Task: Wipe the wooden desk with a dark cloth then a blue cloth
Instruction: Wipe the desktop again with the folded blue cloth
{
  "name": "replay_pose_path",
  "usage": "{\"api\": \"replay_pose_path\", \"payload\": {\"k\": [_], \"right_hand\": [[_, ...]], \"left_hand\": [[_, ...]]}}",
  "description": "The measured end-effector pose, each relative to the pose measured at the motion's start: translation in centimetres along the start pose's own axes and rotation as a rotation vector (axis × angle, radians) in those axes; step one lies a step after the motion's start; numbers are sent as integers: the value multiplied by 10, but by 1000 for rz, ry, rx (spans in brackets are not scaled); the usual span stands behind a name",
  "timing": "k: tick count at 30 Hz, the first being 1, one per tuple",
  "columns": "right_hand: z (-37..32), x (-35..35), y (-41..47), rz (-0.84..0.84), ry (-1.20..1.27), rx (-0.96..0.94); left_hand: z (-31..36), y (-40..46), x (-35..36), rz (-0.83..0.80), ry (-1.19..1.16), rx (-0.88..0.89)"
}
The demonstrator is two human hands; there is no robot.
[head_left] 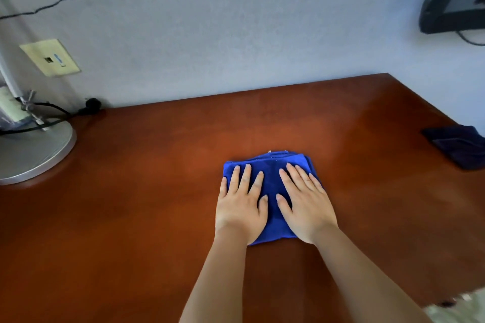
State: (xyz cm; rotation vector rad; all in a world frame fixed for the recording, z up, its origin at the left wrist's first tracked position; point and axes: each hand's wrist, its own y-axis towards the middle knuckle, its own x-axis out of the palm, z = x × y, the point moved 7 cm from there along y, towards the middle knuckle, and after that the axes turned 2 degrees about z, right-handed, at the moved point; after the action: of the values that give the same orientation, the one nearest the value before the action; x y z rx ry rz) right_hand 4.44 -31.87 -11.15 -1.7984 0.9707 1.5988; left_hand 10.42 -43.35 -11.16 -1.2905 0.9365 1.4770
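So both hands are flat on the blue cloth right now, left hand on its left half and right hand on its right half, fingers spread out and pressing down rather than curled around anything, so nothing is actually gripped, just pinned under the palms. The cloth sits folded into a thick pad near the middle of the wooden counter, a bit toward the right. The dark cloth is lying folded off at the right edge, well apart from the hands, so my guess is the dark pass is done and this is the blue one. Handling-wise it looks like soft microfiber, light and floppy, so it'll bunch or unfold if you push from one corner. Flat palms across the whole pad seems like the way to go, with weight spread so the layers slide together. The counter looks glossy, so the pad should glide easily. Only thing to watch is the lamp base and its cables on the far left.
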Motion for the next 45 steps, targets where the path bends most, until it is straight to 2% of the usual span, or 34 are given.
{"api": "replay_pose_path", "payload": {"k": [8,15,21,35,45], "right_hand": [[17,0,89,-2,4,-48],[18,0,112,-31,-14,-80],[13,-2,92,-70,-31,-79],[-24,-3,-35,-104,-42,11],[-22,2,-22,-103,0,18]], "left_hand": [[-13,84,-4,9,13,-63],[-19,102,-4,2,26,-89],[-14,79,-3,-19,15,-85],[-5,-45,3,-37,44,-6],[-8,-34,1,-35,45,-2]]}}
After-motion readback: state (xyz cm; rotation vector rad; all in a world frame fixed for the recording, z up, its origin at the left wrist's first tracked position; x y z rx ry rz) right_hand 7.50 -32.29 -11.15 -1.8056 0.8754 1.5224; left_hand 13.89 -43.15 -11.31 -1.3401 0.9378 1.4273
